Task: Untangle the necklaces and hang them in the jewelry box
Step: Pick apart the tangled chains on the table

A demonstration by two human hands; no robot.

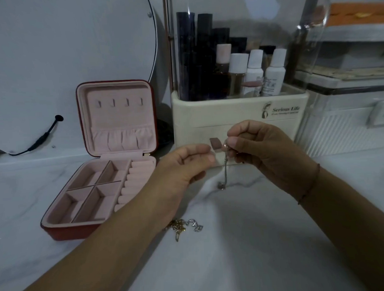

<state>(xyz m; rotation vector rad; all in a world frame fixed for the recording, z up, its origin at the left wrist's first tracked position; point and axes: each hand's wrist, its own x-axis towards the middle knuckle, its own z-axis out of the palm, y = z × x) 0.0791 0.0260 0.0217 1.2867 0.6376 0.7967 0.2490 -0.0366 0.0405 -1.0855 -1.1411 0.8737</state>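
Note:
A red jewelry box with pink lining stands open at the left, its lid upright with a row of small hooks and nothing hanging on them. A thin silver necklace with a small pendant at its low end hangs from my right hand, whose fingertips pinch its top. My left hand is just to the left, its thumb and fingers pinched together near the chain; whether it touches the chain I cannot tell. A tangle of gold and silver chains lies on the white surface below my left wrist.
A cream cosmetics organiser with bottles and a clear cover stands right behind my hands. A white ribbed case sits at the right. A round mirror with a black cable leans at the back left.

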